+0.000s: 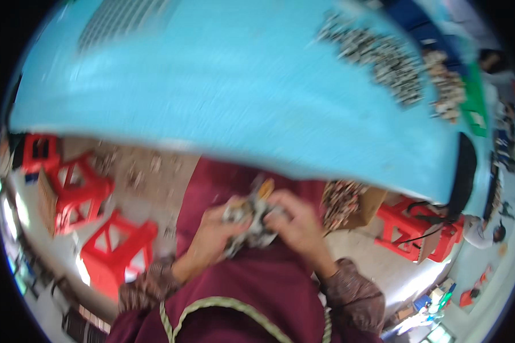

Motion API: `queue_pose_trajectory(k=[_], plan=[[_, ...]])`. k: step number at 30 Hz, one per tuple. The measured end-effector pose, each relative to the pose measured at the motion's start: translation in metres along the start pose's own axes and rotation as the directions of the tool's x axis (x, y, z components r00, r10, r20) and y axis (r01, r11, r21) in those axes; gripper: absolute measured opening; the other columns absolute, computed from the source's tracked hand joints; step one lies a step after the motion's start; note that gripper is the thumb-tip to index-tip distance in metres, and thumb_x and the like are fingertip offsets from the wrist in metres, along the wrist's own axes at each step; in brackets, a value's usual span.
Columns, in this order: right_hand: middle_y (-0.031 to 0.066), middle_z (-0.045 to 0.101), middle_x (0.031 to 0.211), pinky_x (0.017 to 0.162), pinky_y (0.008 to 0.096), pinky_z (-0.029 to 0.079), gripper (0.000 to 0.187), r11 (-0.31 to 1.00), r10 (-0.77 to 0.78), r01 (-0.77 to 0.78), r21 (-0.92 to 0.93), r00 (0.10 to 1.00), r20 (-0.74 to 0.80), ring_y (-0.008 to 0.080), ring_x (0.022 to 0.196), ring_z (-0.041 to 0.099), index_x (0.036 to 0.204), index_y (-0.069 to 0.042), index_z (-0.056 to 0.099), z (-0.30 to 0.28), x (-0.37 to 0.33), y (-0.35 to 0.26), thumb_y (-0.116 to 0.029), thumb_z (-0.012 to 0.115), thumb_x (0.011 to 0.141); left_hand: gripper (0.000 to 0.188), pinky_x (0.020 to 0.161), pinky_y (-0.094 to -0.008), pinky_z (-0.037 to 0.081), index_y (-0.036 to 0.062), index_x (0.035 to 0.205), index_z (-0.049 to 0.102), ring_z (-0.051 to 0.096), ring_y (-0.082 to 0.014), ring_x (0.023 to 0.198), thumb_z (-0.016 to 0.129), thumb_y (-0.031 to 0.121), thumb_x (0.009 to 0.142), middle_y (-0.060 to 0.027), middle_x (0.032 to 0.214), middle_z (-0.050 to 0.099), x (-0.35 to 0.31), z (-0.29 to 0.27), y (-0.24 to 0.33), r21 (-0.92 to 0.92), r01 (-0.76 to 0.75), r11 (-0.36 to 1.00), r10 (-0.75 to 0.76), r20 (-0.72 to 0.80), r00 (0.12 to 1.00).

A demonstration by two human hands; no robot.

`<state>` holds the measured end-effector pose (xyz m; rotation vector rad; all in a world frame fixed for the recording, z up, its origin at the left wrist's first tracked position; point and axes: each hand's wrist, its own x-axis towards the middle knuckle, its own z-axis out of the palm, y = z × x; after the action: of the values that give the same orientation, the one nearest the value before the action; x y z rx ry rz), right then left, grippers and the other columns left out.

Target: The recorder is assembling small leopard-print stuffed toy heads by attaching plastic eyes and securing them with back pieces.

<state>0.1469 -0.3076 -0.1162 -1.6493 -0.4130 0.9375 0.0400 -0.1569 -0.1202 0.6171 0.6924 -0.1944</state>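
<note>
Over my lap, in front of a maroon apron (252,280), both hands are closed around a bundle of small grey, white and black pieces (254,228) with a touch of yellow at its top. My left hand (214,231) grips it from the left side. On the other side, the fingers of my right hand (297,220) curl over it. Motion blur hides what kind of pieces these are. Both hands are below the near edge of the blue table (212,97), apart from it.
On the table's right lie a long heap of small grey pieces (383,57) and a tan heap (445,86). A grey gridded tray (120,23) is at the far left. Beneath the table stands a cardboard box (369,208) of mixed small pieces. Red stools (117,246) flank me.
</note>
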Motion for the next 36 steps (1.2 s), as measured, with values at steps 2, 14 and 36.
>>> queue_pose_trajectory(k=[2,14,36], plan=[[-0.0025,0.055,0.077,0.065,0.0221,0.043,0.016,0.994,0.083,-0.083,0.067,0.996,0.012,0.0047,0.074,0.049,0.089,-0.001,0.06,0.003,0.002,0.002,-0.017,0.058,0.087,0.028,0.076,-0.0266,0.048,-0.0022,0.11,0.058,0.057,-0.0104,0.085,0.062,0.003,0.083,-0.0013,0.093,0.06,0.003,-0.003,0.0,-0.042,0.004,0.999,-0.003,0.035,0.999],[0.0033,0.065,0.077,0.06,0.0219,0.048,0.007,0.986,-0.147,0.112,-0.121,0.932,-0.331,0.0088,0.065,0.06,0.088,-0.003,0.065,-0.116,-0.025,-0.084,-0.004,0.063,0.082,0.015,0.073,-0.0306,0.057,-0.0032,0.095,0.063,0.066,-0.0165,0.078,0.062,-0.005,0.081,-0.007,0.09,0.067,-0.001,0.017,0.02,0.074,-0.003,0.997,0.0,0.038,0.999],[0.009,0.063,0.111,0.094,0.0365,0.042,0.023,0.401,-0.761,0.412,-0.818,0.647,-0.047,0.0277,0.107,0.054,0.108,-0.009,0.064,-0.307,0.176,-0.091,-0.016,0.055,0.089,0.021,0.069,-0.0401,0.058,-0.0034,0.1,0.062,0.068,-0.0256,0.076,0.061,0.001,0.079,-0.0139,0.088,0.068,0.012,0.022,0.025,0.1,-0.002,0.995,0.021,-0.187,0.982]])
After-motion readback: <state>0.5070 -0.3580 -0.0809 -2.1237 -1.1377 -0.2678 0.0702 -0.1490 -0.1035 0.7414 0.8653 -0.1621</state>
